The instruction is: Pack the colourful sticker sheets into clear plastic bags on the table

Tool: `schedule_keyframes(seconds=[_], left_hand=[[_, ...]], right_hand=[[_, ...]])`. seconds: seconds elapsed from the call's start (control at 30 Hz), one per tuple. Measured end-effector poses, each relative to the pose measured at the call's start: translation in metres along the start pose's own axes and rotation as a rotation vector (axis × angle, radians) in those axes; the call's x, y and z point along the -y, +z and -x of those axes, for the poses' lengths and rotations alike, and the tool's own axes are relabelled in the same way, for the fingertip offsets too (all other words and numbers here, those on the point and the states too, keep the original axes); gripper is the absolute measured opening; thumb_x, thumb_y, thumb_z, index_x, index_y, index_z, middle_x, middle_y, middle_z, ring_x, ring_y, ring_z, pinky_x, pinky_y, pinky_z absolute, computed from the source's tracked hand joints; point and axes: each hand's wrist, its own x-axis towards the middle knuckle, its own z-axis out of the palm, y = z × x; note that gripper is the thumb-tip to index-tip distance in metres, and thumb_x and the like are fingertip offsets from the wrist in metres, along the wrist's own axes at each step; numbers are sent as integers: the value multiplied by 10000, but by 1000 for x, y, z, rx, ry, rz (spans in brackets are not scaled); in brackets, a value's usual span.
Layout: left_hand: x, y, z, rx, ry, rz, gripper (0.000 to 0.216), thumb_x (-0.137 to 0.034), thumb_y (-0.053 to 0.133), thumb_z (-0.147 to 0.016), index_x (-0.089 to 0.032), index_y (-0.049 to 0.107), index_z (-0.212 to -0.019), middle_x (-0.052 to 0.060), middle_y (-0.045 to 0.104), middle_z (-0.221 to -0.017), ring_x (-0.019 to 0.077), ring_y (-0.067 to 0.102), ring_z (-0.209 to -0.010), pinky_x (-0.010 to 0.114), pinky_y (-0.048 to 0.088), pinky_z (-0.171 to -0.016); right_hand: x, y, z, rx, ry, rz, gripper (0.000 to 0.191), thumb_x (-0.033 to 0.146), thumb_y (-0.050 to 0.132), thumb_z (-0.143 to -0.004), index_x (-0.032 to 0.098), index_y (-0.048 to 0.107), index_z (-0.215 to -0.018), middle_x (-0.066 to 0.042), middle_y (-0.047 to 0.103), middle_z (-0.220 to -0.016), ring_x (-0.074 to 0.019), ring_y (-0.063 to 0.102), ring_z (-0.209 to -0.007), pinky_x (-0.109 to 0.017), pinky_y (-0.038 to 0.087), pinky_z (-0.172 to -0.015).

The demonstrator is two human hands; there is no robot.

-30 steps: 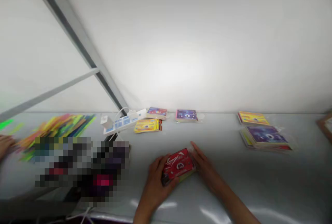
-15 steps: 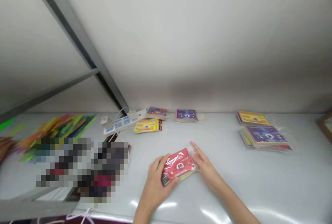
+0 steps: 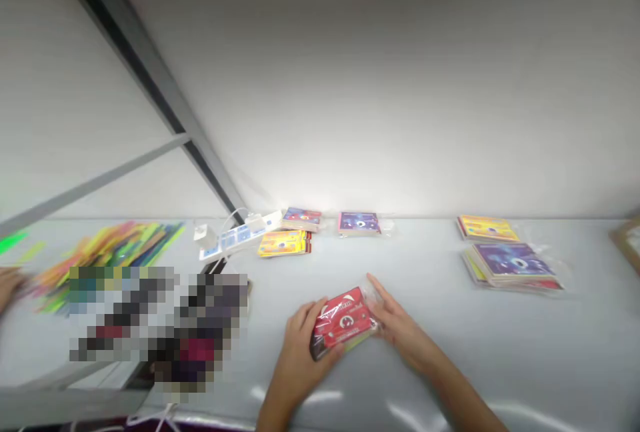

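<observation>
Filling the whole upper half of the frame is the pale wall (image 3: 380, 99), and below it the grey table (image 3: 500, 365) runs right across the picture, shiny along the bottom edge. Cutting down from the upper left comes the metal frame (image 3: 163, 85), its crossbar slanting off to the left edge. Over at middle left it's a riot of colour, the pile of bright strips (image 3: 120, 245), with another person's hand (image 3: 7, 285) just beside it at the edge. Now to lower centre, and here's the action! The left hand (image 3: 303, 342) is clamped on the left end of the red pack (image 3: 345, 315), fingers over the far side, thumb along the near edge. Opposite, the right hand (image 3: 400, 332) meets the pack's right end at the clear film, forefinger stretched out; whether it pinches the film, I can't tell. Out at middle right sits the purple-topped stack (image 3: 510, 262), in clear wrapping, the yellow-topped stack (image 3: 487, 227) right behind it. Left of centre lies the white power strip (image 3: 240, 237), and by its right end a yellow bundle (image 3: 283, 243). Against the wall, centre frame, the small purple pack (image 3: 359, 223) rests, and smallest of all, a white plug (image 3: 204, 237) stands at the strip's left end.
</observation>
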Motion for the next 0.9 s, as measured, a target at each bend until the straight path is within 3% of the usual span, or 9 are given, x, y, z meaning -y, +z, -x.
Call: schedule_keyframes(seconds=[0.3,0.53,0.8,0.9], left_hand=[[2,1,0,21,3,-18,615,-418,591,-765,-232,379,-1311,98,456,-1251,272,434,-1138,451,358,-971],[3,0,1,14,35,-38,670,-483,608,-731,-244,387,-1316,106,474,-1247,291,436,-1139,462,367,-959],[1,-4,0,68,100,-62,720,-534,594,-732,-250,343,-1344,90,493,-1247,280,434,-1131,443,351,-967],[4,-4,1,37,104,-20,636,-495,530,-798,-270,319,-1354,78,496,-1264,266,443,-1135,445,350,-968]], right_hand=[[-15,-4,-11,-44,-38,37,900,469,698,-644,314,213,-1387,-61,639,-1087,-237,648,-842,-427,488,-782],[-17,-6,-12,-112,-102,75,868,442,718,-612,277,291,-1349,-60,672,-961,-230,656,-750,-402,511,-714],[4,-8,-3,-115,-110,140,798,422,730,-602,305,373,-1306,-33,681,-946,-231,656,-775,-371,517,-699],[18,-13,3,-190,-135,175,783,415,723,-613,306,376,-1306,-33,692,-912,-227,661,-739,-368,519,-691]])
